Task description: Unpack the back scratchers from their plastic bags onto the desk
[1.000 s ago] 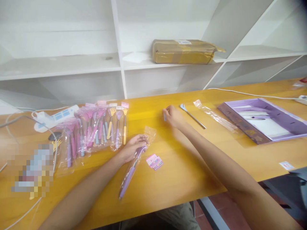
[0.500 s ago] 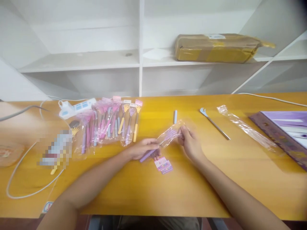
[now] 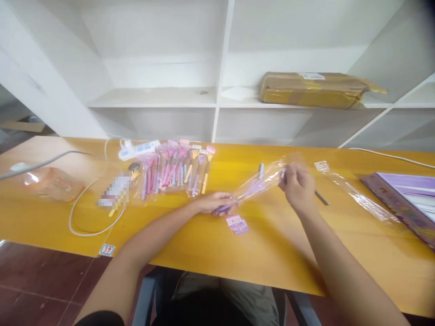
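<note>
My left hand [image 3: 217, 203] is closed around the handle of a purple back scratcher [image 3: 255, 186] with a hand-shaped head. A clear plastic bag [image 3: 273, 171] covers the head and stretches up to the right. My right hand [image 3: 298, 184] pinches the far end of this bag. Two small printed cards [image 3: 238, 224] lie on the table just below my left hand. Behind the bag stands out a loose light-blue handle [image 3: 261, 170]. A metal rod [image 3: 321, 197] shows beside my right hand, which hides its other end.
Several bagged back scratchers [image 3: 176, 165] lie at left, near a white power strip [image 3: 144, 148] and a looping cable [image 3: 73, 226]. Another clear bag [image 3: 360, 192] and a purple patterned box [image 3: 390, 199] are at right. A taped carton [image 3: 311, 90] sits on the shelf.
My right hand has moved up and right, drawing the bag out longer over the scratcher's head. It now covers the blue scratcher head. My left hand keeps its grip, and the view has shifted.
</note>
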Motion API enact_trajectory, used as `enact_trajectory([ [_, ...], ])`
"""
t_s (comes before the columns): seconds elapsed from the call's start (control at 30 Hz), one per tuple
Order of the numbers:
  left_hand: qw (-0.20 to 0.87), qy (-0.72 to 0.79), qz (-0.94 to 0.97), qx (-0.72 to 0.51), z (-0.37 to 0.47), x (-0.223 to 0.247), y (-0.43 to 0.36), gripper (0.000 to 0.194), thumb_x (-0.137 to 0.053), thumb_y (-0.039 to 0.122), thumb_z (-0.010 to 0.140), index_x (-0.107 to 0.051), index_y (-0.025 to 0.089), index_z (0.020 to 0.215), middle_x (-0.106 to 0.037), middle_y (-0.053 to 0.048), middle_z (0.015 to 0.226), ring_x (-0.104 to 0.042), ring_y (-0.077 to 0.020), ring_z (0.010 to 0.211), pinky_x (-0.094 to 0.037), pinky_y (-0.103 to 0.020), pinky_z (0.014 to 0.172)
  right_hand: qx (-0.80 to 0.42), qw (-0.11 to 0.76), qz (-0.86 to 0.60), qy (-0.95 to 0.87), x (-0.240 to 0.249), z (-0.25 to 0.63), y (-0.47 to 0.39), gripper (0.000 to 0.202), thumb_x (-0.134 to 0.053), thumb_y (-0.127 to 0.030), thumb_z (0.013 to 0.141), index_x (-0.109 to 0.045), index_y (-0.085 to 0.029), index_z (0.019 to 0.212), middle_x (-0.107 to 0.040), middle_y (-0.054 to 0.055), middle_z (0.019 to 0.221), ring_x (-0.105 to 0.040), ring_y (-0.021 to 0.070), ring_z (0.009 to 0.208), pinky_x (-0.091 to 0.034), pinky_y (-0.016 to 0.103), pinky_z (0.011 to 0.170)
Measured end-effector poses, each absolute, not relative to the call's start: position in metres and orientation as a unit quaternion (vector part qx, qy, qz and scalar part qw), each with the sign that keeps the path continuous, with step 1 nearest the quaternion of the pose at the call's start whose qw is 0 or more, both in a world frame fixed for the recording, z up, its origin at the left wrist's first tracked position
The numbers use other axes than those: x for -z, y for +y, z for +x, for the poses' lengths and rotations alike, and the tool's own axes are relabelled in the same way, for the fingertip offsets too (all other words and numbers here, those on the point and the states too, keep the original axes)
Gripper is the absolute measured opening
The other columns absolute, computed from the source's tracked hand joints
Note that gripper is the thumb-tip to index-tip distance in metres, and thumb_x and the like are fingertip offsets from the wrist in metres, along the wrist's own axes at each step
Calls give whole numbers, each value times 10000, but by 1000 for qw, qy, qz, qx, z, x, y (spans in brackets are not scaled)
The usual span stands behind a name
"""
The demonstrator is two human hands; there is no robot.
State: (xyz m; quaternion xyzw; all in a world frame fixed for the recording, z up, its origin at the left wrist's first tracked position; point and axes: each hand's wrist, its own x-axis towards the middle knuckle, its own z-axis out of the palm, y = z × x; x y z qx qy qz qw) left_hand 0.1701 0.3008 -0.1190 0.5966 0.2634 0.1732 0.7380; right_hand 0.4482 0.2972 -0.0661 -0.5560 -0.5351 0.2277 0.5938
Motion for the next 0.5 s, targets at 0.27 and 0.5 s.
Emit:
enact_trajectory([
  [0.27, 664, 310, 644, -220, 163, 118, 268, 579, -561, 742, 944, -635, 175, 1038, -498, 57, 668, -360, -71, 448, -215, -205, 389, -345, 686, -443, -463, 47, 436, 281, 510, -681, -718, 870, -542, -228, 832, -545, -11, 733, -439, 96, 515, -350, 240, 443],
  [0.5, 635, 321, 667, -221, 150, 123, 243, 596, -565, 728, 948, -659, 152, 1071, -446, 76, 624, -355, -78, 476, -271, -216, 475, -418, 640, -460, -451, 93, 414, 250, 486, -823, -630, 763, -603, -213, 883, -661, 40, 881, -647, 157, 805, -561, 283, 715],
])
